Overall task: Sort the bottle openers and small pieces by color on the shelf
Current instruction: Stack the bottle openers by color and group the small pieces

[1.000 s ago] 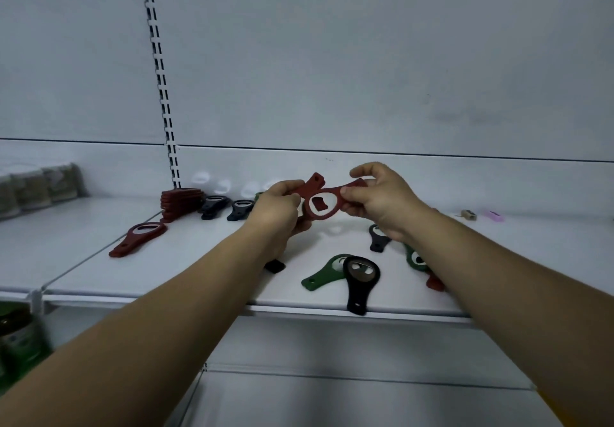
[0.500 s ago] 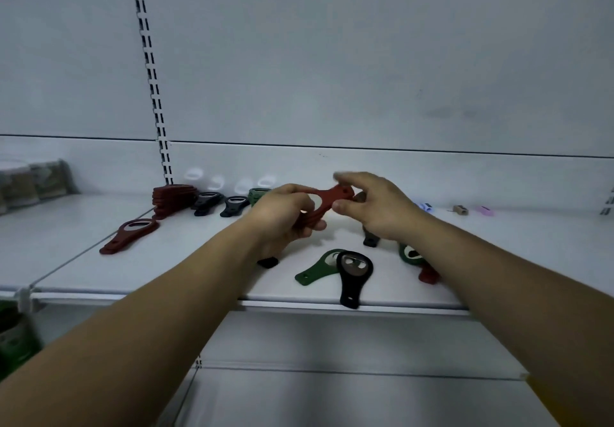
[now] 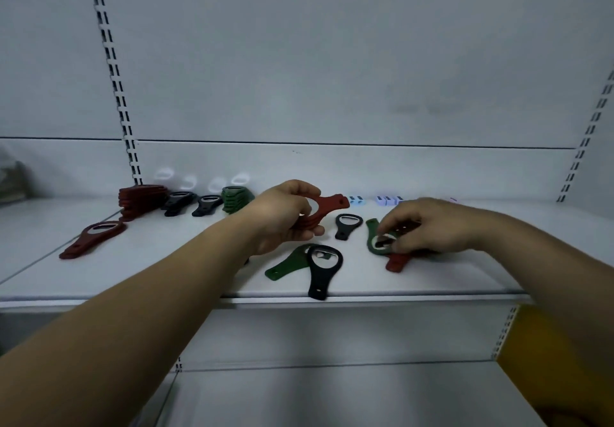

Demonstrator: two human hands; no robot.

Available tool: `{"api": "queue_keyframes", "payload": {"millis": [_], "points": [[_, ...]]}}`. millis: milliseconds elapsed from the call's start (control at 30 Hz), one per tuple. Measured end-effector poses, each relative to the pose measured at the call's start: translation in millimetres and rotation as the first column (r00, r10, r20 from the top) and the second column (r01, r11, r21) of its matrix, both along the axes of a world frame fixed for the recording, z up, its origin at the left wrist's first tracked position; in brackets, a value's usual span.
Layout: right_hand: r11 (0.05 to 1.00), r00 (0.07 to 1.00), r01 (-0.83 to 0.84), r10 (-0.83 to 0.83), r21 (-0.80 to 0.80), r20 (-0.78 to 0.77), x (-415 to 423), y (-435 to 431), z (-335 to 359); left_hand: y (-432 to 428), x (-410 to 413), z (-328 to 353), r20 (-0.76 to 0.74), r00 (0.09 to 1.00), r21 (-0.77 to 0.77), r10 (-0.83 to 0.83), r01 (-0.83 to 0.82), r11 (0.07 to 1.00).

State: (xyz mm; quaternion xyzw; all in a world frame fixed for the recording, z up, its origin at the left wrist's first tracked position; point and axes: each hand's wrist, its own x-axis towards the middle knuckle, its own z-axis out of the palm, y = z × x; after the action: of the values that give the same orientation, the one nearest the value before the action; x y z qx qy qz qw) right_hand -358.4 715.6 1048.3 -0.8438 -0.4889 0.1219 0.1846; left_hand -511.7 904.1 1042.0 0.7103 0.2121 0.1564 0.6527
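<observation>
The shelf (image 3: 133, 270) has color piles at its back left, a red stack (image 3: 143, 199) and a green stack (image 3: 236, 199). The hands are apart. At mid-frame the left hand (image 3: 282, 217) clamps red openers (image 3: 329, 205), probably bound for the red stack; their long axis runs left-right, handles pointing right. Right of centre, the right hand (image 3: 428, 227) curls onto a green opener (image 3: 377, 245), handle toward the back; I cannot tell whether it grips. Small pieces (image 3: 388, 200) line the back.
</observation>
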Motion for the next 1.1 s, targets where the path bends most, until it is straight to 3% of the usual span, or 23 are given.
{"api": "queue_keyframes", "payload": {"millis": [133,200,333,567,633,767,1100], "points": [[0.998,0.988,-0.035,0.026,0.05,0.155,-8.3,6.4,-13.4,-9.7,6.9,1.3,-0.039,0.999,0.036,-0.008,0.009,0.999],[0.996,0.992,-0.016,0.006,0.083,0.122,-6.0,5.0,-13.4,-14.4,9.5,0.6,-0.044,0.999,0.042,0.003,-0.001,0.999],[0.999,0.993,-0.008,0.013,-0.042,0.122,-5.0,-2.7,-8.7,-17.4,12.0,-4.3,-0.01,1.0,0.018,0.016,-0.016,1.0],[0.965,0.957,-0.155,0.094,0.211,0.273,-10.1,-1.0,-15.5,-17.7,11.8,-7.6,0.026,0.999,-0.007,0.044,-0.043,0.999],[0.919,0.948,-0.166,0.05,0.357,0.314,-7.8,3.2,-17.2,-17.1,12.0,-8.0,0.03,0.998,-0.01,0.049,-0.048,0.999],[0.763,0.982,-0.112,-0.012,0.636,0.187,-18.0,17.2,-13.0,-16.2,12.4,-8.2,0.032,0.998,-0.024,0.048,-0.047,0.999],[0.833,0.998,0.066,-0.046,0.55,-0.051,-29.9,44.3,-8.6,-14.1,6.8,-4.1,0.093,0.992,-0.16,0.088,-0.073,0.984]]}}
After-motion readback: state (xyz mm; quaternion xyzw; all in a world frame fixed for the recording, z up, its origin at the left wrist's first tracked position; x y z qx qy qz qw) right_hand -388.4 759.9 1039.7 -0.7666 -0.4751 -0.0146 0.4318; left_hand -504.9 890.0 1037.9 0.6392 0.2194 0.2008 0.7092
